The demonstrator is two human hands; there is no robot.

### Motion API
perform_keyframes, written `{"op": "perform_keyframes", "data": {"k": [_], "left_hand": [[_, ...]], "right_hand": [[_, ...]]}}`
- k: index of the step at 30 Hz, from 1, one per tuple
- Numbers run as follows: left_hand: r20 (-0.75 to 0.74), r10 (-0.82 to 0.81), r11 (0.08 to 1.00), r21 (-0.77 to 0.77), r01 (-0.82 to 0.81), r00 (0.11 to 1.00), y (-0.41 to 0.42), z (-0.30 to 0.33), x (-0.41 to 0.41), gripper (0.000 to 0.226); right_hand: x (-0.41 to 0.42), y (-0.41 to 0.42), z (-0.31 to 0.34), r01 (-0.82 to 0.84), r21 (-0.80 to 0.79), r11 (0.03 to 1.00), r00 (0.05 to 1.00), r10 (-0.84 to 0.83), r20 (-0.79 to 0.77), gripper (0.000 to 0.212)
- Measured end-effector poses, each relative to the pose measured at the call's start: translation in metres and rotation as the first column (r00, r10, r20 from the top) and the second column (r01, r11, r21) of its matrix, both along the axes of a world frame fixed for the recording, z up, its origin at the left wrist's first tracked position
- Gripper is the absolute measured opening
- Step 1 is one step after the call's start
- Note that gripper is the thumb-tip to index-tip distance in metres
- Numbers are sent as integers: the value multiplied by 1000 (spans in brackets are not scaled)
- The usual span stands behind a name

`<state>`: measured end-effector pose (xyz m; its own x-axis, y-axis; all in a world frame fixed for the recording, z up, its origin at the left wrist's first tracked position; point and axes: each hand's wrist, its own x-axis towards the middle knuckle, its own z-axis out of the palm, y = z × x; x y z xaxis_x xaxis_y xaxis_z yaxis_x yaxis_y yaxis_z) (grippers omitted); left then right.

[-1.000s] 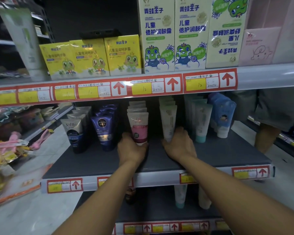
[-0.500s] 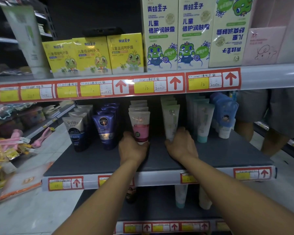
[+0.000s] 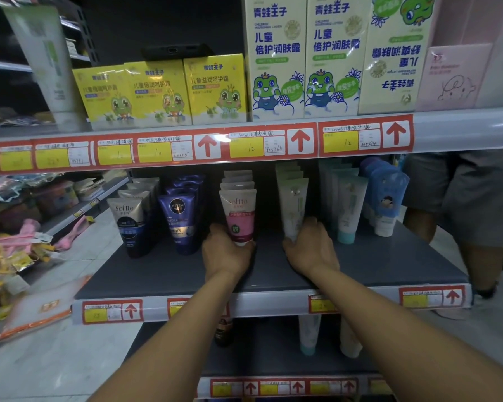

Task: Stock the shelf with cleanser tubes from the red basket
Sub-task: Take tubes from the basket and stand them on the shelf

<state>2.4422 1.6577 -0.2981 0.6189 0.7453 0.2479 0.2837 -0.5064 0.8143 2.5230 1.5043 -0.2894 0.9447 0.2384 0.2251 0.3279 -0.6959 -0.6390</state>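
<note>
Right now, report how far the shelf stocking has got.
Done: rows of tubes stand on the grey shelf. In hand: left hand grips the pink-and-white Softto tube; right hand holds the pale green-printed tube. Left: the shelf's front is bare; the basket is out of view.

A dim shop aisle with a pale tiled floor point(image 3: 70, 358). Grey metal shelving point(image 3: 462, 129) carries red and yellow price labels point(image 3: 253, 143) along its edges, which catch a glare from overhead light. Another rack point(image 3: 79, 204) stands to the left, beside pink and yellow goods point(image 3: 18, 248).
</note>
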Motion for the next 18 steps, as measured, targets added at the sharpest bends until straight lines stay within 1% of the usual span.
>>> {"op": "perform_keyframes", "data": {"k": [7,11,13,14,16,18], "left_hand": [[2,0,1000,-21,0,1000,-1,0,0,64],[29,19,1000,11,-20,999,-3,3,-1,78],[72,39,998,45,-43,997,-4,2,-2,82],[104,52,996,60,-59,993,-6,3,-3,79],[183,62,992,98,-81,981,-12,6,-9,65],[258,40,986,144,-80,965,-18,10,-16,50]], "right_hand": [[0,-1,0,0,15,1000,1000,1,-9,52],[-7,-2,5,21,96,995,1000,-21,-4,53],[-17,-3,10,78,149,986,992,-91,82,52],[-21,-5,12,101,173,980,982,-126,144,52],[-30,-8,16,94,223,970,952,-154,266,48],[-36,-14,17,46,239,970,932,-128,339,41]]}}
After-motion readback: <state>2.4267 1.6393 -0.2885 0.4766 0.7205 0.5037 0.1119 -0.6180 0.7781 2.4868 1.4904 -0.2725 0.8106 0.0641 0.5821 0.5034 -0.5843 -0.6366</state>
